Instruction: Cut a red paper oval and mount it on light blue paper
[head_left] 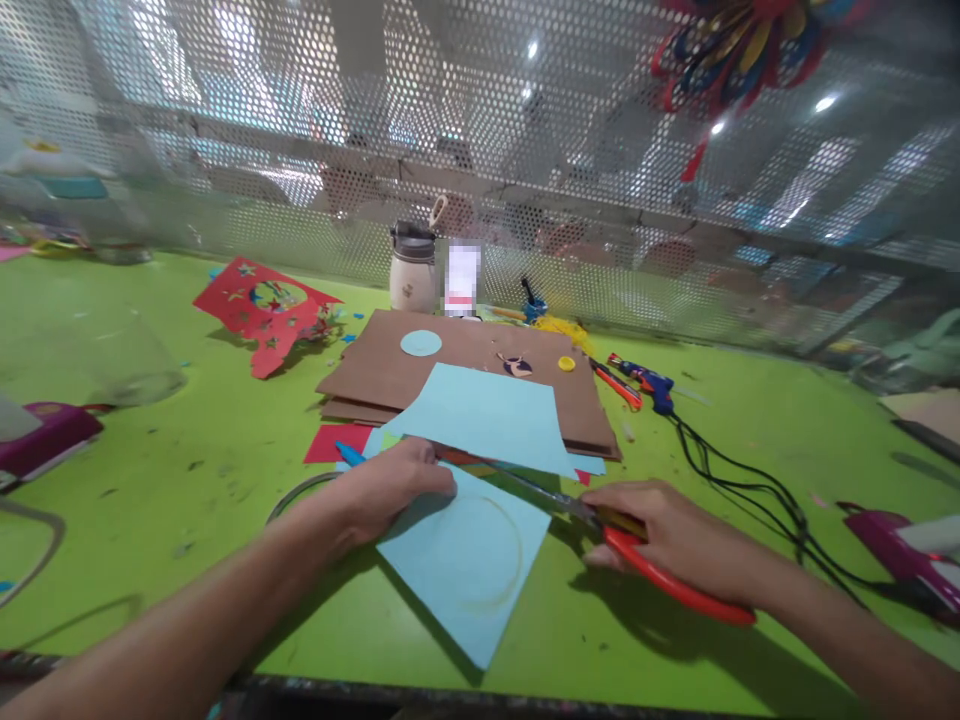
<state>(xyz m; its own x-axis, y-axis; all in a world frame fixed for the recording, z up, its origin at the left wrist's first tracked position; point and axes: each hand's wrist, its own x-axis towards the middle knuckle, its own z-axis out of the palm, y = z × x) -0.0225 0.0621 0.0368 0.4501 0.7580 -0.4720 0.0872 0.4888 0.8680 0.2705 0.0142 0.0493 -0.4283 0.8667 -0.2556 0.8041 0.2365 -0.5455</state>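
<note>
My left hand [409,480] is closed on the upper left edge of a light blue paper [450,560] marked with a faint curved pencil line. In my right hand [652,520] is a pair of red-handled scissors [660,575], its blades pointing left along the paper's upper edge. Whether the blades are cutting I cannot tell. Behind them, a larger light blue sheet [487,410] lies partly over brown cardboard [360,360]. A light blue paper circle [421,343] rests on the cardboard. Beside my left wrist a blue pen tip [349,454] shows.
Red paper with star-shaped holes [259,320] lies at the back left. A jar with a dark lid [412,270] stands behind the cardboard. To the right are an orange cutter [619,385], a blue glue gun [656,385] and its black cable [727,480]. Perforated metal mesh [300,160] closes the back.
</note>
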